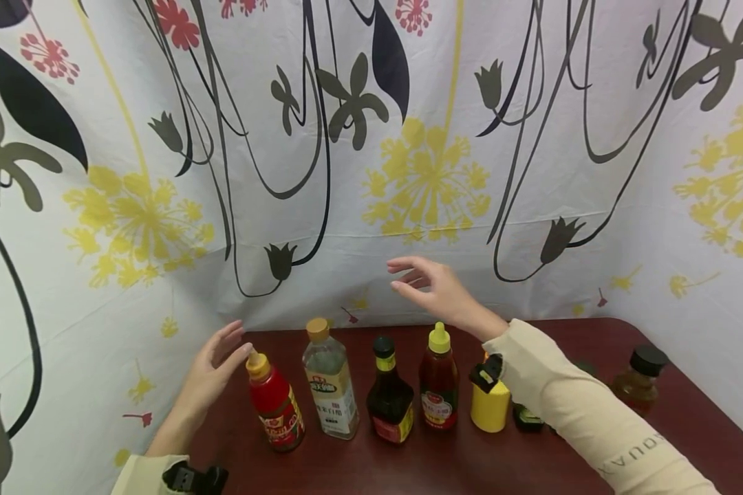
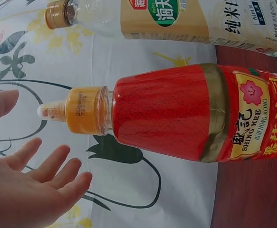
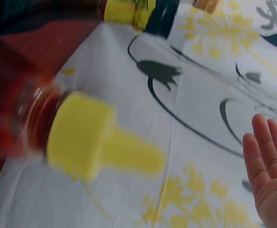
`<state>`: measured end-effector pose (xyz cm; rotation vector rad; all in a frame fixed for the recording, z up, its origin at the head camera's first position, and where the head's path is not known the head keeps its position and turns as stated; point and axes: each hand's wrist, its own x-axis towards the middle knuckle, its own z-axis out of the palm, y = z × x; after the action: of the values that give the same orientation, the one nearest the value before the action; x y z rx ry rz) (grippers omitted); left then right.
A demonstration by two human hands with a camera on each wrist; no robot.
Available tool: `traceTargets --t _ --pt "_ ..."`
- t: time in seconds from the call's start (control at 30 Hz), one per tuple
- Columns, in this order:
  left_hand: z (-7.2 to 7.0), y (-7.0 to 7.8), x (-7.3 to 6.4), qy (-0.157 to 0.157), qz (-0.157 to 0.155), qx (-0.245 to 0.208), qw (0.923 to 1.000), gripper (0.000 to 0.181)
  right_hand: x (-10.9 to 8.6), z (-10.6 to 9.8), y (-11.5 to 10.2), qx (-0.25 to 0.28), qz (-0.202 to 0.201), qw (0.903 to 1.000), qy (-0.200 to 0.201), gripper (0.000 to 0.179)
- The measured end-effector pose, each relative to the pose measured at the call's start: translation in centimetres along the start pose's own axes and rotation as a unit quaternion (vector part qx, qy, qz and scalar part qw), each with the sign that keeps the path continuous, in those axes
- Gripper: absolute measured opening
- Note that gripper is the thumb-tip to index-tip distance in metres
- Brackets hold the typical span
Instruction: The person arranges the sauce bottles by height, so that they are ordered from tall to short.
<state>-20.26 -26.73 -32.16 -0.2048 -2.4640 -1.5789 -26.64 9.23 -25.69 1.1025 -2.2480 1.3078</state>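
Observation:
My left hand (image 1: 213, 364) is beside the cap of a red ketchup squeeze bottle (image 1: 277, 405), fingers spread and relaxed. In the left wrist view that bottle's orange cap (image 2: 87, 110) and clear nozzle show just past the fingertips, with nothing in the palm. My right hand (image 1: 433, 292) is raised in the air, its fingers loosely extended and holding nothing. Below it stands a dark red sauce bottle (image 1: 438, 385) with a yellow nozzle cap. The right wrist view shows this yellow cap (image 3: 81, 135) blurred, with the palm apart from it at the right edge.
Between those two stand a clear white-vinegar bottle (image 1: 331, 385) and a dark sauce bottle (image 1: 390, 399). A yellow container (image 1: 490, 409) and a black-lidded jar (image 1: 638, 381) stand to the right, other items partly behind my sleeve. A patterned curtain (image 1: 347, 185) hangs behind the dark red table (image 1: 347, 474).

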Motion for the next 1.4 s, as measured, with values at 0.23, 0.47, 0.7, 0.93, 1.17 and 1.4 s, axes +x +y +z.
traceTargets --t 0.23,0.47,0.7,0.93,1.17,1.4 --pt "-0.2 -0.5 0.8 -0.034 -0.012 0.015 0.9992 0.056 1.2 2.7 -3.3 0.017 -0.020 0.9985 -0.048 0.031" --pt "-0.1 -1.0 1.1 -0.052 -0.031 0.035 0.9975 0.054 2.5 6.3 -1.2 0.040 -0.021 0.9948 -0.092 0.035" --pt "0.1 -1.3 1.3 -0.056 -0.028 0.030 0.9976 0.049 3.6 7.4 -1.0 0.019 0.027 0.9900 -0.137 0.043" --pt "0.1 -1.9 1.4 -0.060 -0.035 0.020 0.9974 0.045 4.5 8.4 -1.1 0.011 0.063 0.9801 -0.188 0.047" --pt "0.2 -2.1 1.6 -0.068 -0.041 0.010 0.9968 0.044 5.0 9.2 -1.1 -0.006 0.078 0.9708 -0.227 0.048" --pt "0.3 -2.4 1.7 -0.060 -0.036 0.008 0.9975 0.038 5.2 9.7 -1.0 -0.030 0.065 0.9635 -0.258 0.043"
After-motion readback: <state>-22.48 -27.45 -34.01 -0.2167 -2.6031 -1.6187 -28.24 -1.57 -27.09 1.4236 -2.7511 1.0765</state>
